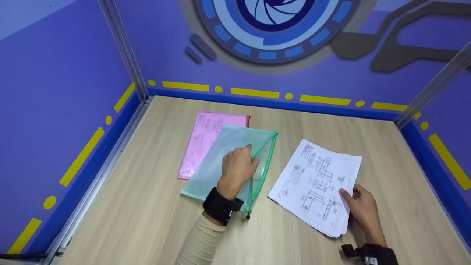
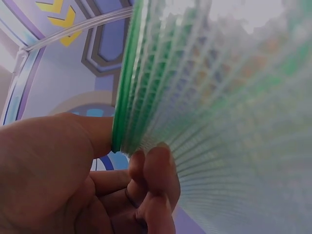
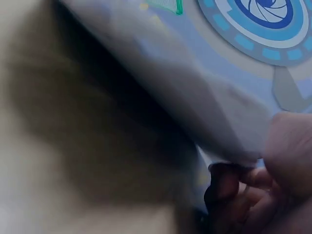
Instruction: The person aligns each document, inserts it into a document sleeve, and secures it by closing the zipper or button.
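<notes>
L hand (image 1: pixel 239 165) is pinching green pouch (image 1: pixel 209 169) at its edge, R hand (image 1: pixel 362 204) gripping papers (image 1: pixel 314 187); prob. prepping insertion, next move needing mouth wide.

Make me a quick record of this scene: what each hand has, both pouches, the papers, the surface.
left hand: pinches the green pouch at its edge
right hand: pinches the paper stack at its edge
green pouch: mouth parted
pink pouch: partly covered by the green pouch
paper stack: drawings on top sheet
surface: wood-grain table
</notes>
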Tool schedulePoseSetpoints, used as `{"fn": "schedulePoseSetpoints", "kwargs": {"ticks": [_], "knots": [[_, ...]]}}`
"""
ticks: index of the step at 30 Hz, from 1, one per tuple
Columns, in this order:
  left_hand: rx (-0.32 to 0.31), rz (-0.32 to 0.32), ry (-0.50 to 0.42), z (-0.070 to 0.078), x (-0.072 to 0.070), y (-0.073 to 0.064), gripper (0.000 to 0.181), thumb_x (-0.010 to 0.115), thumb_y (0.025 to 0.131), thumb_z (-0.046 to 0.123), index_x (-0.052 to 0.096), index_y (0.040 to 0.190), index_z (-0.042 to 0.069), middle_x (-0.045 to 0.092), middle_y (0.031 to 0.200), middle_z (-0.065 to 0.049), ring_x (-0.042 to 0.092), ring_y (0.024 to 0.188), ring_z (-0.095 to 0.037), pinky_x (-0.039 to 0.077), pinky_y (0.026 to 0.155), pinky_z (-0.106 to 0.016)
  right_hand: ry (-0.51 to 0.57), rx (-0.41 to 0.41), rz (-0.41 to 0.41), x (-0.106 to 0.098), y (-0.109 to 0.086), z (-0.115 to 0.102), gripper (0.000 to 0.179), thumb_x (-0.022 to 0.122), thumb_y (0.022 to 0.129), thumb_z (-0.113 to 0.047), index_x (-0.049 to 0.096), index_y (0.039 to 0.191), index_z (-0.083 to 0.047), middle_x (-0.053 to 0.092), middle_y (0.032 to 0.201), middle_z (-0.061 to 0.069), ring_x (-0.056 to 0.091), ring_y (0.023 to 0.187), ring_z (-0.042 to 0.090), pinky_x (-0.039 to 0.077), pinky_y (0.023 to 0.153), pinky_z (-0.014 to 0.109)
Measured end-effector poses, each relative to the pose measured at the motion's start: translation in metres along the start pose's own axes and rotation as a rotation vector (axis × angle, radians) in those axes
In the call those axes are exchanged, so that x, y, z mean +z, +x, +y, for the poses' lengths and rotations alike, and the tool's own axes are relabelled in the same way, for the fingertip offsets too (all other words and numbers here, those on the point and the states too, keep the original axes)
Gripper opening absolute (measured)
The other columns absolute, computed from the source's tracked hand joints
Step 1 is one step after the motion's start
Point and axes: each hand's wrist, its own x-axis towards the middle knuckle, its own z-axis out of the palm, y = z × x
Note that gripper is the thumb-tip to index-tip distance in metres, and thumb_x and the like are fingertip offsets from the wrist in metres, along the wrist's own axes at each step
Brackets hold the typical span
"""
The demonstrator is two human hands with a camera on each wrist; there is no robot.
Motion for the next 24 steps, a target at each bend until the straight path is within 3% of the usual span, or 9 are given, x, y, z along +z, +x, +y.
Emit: {"fn": "schedulePoseSetpoints", "kwargs": {"ticks": [3,6,9,14,16,21,24], "knots": [[0.007,-0.003,-0.006,-0.001,0.002,-0.001,0.012,0.067,0.096,0.015,0.073,0.098,0.004,0.06,0.068,-0.005,0.05,0.057,-0.017,0.047,0.052,-0.039,-0.038,0.013,0.0,-0.005,-0.002,0.004,0.036,0.067,0.105,-0.025,0.062,0.12,0.008,0.061,0.083,0.007,0.055,0.068,0.017,0.042,0.054,0.028],[0.008,-0.004,-0.003,-0.002,0.002,-0.001,0.013,0.067,0.096,0.015,0.074,0.098,0.004,0.061,0.069,-0.006,0.05,0.057,-0.017,0.047,0.052,-0.039,-0.023,0.037,-0.029,-0.01,-0.003,0.007,0.032,0.062,0.106,-0.02,0.063,0.12,0.008,0.061,0.077,0.003,0.056,0.061,0.016,0.044,0.05,0.029],[0.004,-0.004,-0.007,-0.002,0.002,-0.001,0.016,0.067,0.096,0.014,0.075,0.104,0.004,0.063,0.071,-0.007,0.05,0.057,-0.017,0.048,0.053,-0.04,-0.07,0.017,0.002,-0.016,-0.004,0.009,0.036,0.059,0.107,-0.016,0.061,0.127,0.014,0.069,0.084,0.016,0.061,0.066,0.021,0.047,0.053,0.03],[0.013,-0.007,-0.021,-0.001,0.0,-0.001,0.013,0.067,0.096,0.013,0.074,0.1,0.004,0.056,0.067,-0.003,0.047,0.056,-0.017,0.044,0.051,-0.037,-0.151,-0.005,0.156,-0.029,-0.009,0.011,0.037,0.054,0.109,-0.012,0.058,0.134,0.014,0.07,0.106,0.032,0.064,0.08,0.028,0.046,0.059,0.028],[0.02,-0.005,-0.025,-0.001,0.0,-0.001,0.011,0.066,0.096,0.013,0.073,0.098,0.004,0.054,0.065,-0.002,0.047,0.056,-0.017,0.044,0.051,-0.037,-0.046,0.029,0.171,-0.032,-0.01,0.01,0.037,0.052,0.111,-0.016,0.057,0.137,0.01,0.071,0.106,0.026,0.065,0.079,0.022,0.048,0.059,0.027],[0.022,0.006,0.0,-0.001,0.0,-0.001,0.014,0.066,0.096,0.014,0.074,0.1,0.004,0.062,0.069,-0.007,0.053,0.058,-0.019,0.049,0.053,-0.041,0.476,0.098,0.112,-0.031,-0.009,0.002,0.035,0.059,0.11,-0.022,0.058,0.139,-0.001,0.078,0.097,0.001,0.071,0.078,0.01,0.055,0.062,0.026],[0.021,0.01,0.013,-0.002,-0.001,-0.001,0.018,0.067,0.096,0.015,0.076,0.107,0.003,0.07,0.077,-0.012,0.058,0.06,-0.022,0.052,0.056,-0.045,0.672,0.103,0.06,-0.028,-0.007,-0.001,0.026,0.067,0.106,-0.022,0.065,0.13,-0.01,0.08,0.093,-0.003,0.073,0.078,0.012,0.055,0.061,0.027]]}}
